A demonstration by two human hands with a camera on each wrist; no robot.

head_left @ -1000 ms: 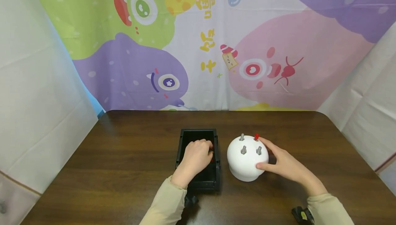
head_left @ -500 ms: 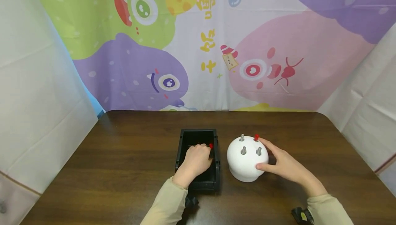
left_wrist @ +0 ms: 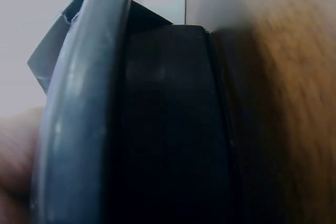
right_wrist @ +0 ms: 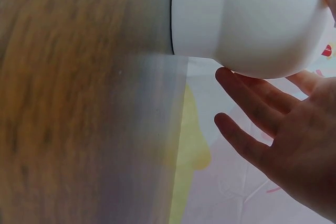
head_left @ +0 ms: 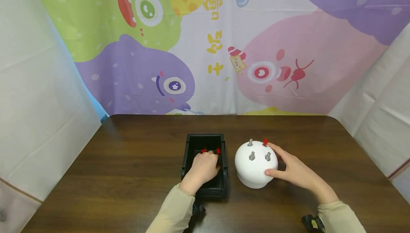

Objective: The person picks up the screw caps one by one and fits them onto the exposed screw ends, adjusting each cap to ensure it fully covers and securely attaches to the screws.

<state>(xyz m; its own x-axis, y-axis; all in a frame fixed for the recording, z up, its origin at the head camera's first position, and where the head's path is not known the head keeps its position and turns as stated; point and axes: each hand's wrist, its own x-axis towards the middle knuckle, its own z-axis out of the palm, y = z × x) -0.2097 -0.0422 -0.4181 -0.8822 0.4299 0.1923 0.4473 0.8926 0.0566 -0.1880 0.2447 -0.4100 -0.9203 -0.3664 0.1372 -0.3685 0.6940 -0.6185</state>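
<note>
In the head view my left hand [head_left: 203, 167] reaches down into a black open-topped bin [head_left: 226, 183]. Its fingertips are hidden, so I cannot tell whether they pinch anything. Just past the knuckles show a small red piece [head_left: 203, 151] and another red piece [head_left: 218, 151]. To the right stands a white mushroom-shaped object [head_left: 253, 170] with several grey pegs [head_left: 252, 155] on top and one red peg [head_left: 265, 142] at its back right. My right hand [head_left: 296, 169] touches its right side with thumb and forefinger spread. In the right wrist view the fingers [right_wrist: 249, 100] extend fairly straight beside the white body.
Brown wood-grain table [head_left: 134, 162] lies under everything. A cartoon-print curtain [head_left: 211, 94] hangs behind its far edge, and white cloth [head_left: 378, 90] walls both sides. The bin's dark side wall [left_wrist: 173, 119] fills much of the left wrist view.
My left hand has shifted slightly toward the near end inside the bin, and red pieces have come into sight beyond its knuckles. The right hand and the white object stay put.
</note>
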